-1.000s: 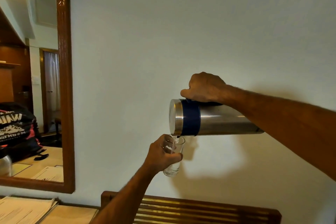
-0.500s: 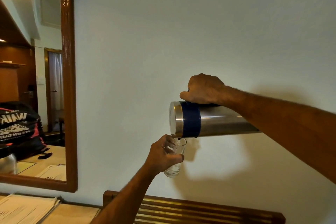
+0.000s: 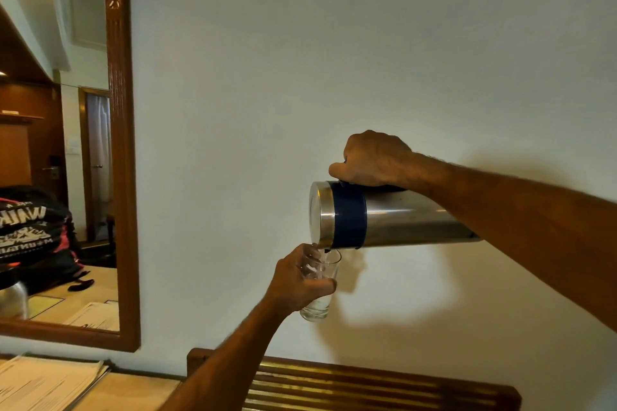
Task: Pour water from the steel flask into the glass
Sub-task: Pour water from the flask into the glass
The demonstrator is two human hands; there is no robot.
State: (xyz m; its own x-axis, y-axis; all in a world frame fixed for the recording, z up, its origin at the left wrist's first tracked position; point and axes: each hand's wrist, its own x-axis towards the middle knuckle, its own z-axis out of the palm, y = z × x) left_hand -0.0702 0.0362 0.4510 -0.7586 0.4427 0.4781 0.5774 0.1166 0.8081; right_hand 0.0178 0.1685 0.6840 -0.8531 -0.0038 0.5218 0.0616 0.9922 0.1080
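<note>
The steel flask [image 3: 400,220] with a blue band lies almost horizontal in the air, its lid end pointing left. My right hand [image 3: 370,160] grips its handle from above. A thin stream of water runs from the spout into the clear glass [image 3: 319,290] held just below it. My left hand [image 3: 297,280] is wrapped around the glass, which stands upright with some water at its bottom. Both are held in front of a plain white wall.
A wood-framed mirror [image 3: 122,157] hangs on the wall at left, reflecting a dark bag and a room. Below are a stack of papers [image 3: 43,380] on a table and a slatted wooden rack [image 3: 367,384].
The flask and the glass have stayed together and shifted slightly down in view. Water keeps flowing into the glass. The grips are unchanged.
</note>
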